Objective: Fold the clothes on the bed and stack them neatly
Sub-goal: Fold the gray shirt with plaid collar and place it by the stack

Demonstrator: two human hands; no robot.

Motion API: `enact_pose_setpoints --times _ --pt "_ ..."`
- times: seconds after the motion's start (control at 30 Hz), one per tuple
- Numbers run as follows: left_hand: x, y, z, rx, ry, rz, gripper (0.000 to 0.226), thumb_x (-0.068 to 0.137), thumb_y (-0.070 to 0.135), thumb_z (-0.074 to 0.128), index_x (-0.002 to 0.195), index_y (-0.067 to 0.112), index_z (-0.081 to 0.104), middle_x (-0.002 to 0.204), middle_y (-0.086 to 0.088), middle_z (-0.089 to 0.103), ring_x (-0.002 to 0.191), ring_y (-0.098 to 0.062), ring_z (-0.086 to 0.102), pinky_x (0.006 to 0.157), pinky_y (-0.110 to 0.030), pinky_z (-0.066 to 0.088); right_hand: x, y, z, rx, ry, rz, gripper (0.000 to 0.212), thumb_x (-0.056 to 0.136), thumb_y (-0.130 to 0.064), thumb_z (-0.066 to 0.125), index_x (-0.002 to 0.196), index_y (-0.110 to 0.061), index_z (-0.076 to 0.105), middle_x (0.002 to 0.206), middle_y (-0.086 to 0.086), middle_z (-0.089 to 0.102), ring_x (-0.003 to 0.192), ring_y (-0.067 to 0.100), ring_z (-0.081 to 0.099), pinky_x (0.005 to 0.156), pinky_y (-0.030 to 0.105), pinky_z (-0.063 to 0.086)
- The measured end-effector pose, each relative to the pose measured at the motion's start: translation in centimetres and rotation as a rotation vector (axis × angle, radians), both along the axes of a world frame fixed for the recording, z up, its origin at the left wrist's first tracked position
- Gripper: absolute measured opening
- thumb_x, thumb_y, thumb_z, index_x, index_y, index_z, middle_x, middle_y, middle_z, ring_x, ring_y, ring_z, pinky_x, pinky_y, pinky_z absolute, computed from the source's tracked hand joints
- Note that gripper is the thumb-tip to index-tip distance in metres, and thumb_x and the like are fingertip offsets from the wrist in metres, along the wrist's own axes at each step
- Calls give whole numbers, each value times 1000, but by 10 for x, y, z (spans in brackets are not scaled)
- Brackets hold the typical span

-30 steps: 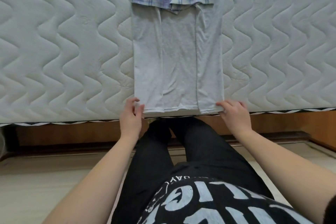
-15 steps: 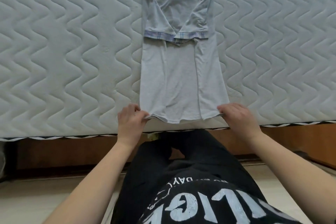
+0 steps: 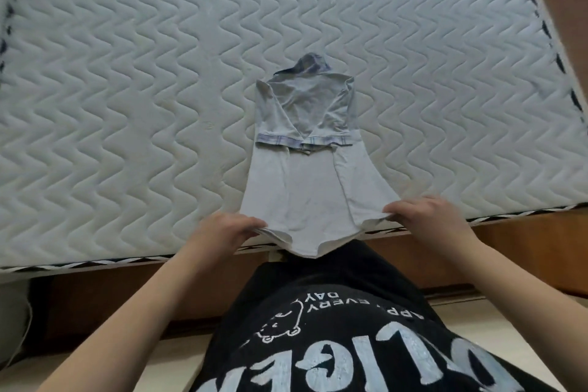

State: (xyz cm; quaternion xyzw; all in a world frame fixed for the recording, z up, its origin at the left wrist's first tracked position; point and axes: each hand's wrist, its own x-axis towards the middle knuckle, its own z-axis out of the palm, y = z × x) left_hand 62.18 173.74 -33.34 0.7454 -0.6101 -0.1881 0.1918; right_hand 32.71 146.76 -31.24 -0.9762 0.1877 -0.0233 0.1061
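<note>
Head view: a pale grey shirt lies lengthwise on the white quilted mattress of the bed, folded into a narrow strip that runs from the near edge of the mattress toward its middle. At the far end of the shirt the collar, with a blue checked pattern, points away from the person. The two sleeves are folded inward over the upper back, and their blue checked cuffs meet in a band across the shirt about halfway along it.

The near hem of the shirt is lifted off the mattress and sags in the middle, hanging just past the mattress edge above the person's lap. The left hand holds the left corner of that hem, its fingers curled over the cloth and pinching it. The right hand holds the right corner in the same way, its fingers bent down onto the fabric and gripping it. Both hands sit at the near edge of the mattress, one on each side of the shirt.

Below the mattress edge runs a black-and-white striped piping, and under it the brown wooden bed frame. Nearest the camera is the person's black top with pale printed lettering.
</note>
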Motion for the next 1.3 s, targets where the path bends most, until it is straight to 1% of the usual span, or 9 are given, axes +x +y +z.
enact_pose_setpoints --times 0.13,0.43,0.63,0.77,0.87,0.97,1.03,1.17,1.3 --pt "-1 18 17 81 98 25 20 86 23 64 102 22 76 95 7 75 80 -16 69 68 -22 47 -20 20 21 68 136 -152 18 77 -14 81 94 -19 76 83 4 76 64 34 69 57 42 55" --pt "9 0 21 154 145 107 16 94 22 65 108 23 72 96 7 74 87 -18 67 71 -25 43 -7 14 23 178 233 -313 20 95 -35 60 111 -27 70 103 0 73 95 30 66 71 37 47" --pt "24 -26 24 207 141 139 15 94 26 64 107 27 71 94 9 73 88 -16 65 69 -25 40 14 -11 15 226 237 -276 21 96 -35 58 113 -29 69 108 -4 71 99 26 65 71 32 41" --pt "33 -49 30 263 162 178 15 94 25 64 107 25 72 97 8 73 91 -18 66 75 -33 48 28 -36 12 254 211 -248 19 95 -31 60 111 -28 71 106 -4 72 97 28 65 73 33 43" --pt "43 -71 30 333 167 205 17 96 22 61 110 25 71 104 7 73 97 -19 65 80 -30 46 41 -60 9 280 242 -220 19 95 -31 60 111 -30 71 105 -3 73 95 30 65 75 36 46" --pt "58 -94 25 406 168 197 24 98 16 57 115 26 70 114 8 70 105 -16 63 87 -26 45 58 -87 4 334 216 -155 18 93 -26 65 109 -28 73 99 -2 74 89 28 67 69 30 41" --pt "70 -110 21 433 157 186 26 98 16 56 117 26 69 114 8 69 105 -15 63 85 -23 44 71 -106 -2 358 232 -113 19 93 -24 65 109 -27 74 98 0 75 88 28 68 67 28 36" --pt "97 -143 4 478 145 134 26 92 9 58 113 21 69 106 3 70 99 -20 63 78 -23 41 100 -141 -26 452 315 -78 20 96 -26 60 112 -26 72 106 1 73 96 28 66 77 35 46" --pt "126 -180 -30 506 116 123 26 87 11 58 110 20 67 104 1 70 98 -23 63 78 -28 44 132 -172 -61 496 338 -116 21 97 -23 58 113 -22 71 108 3 71 100 28 63 81 34 45"
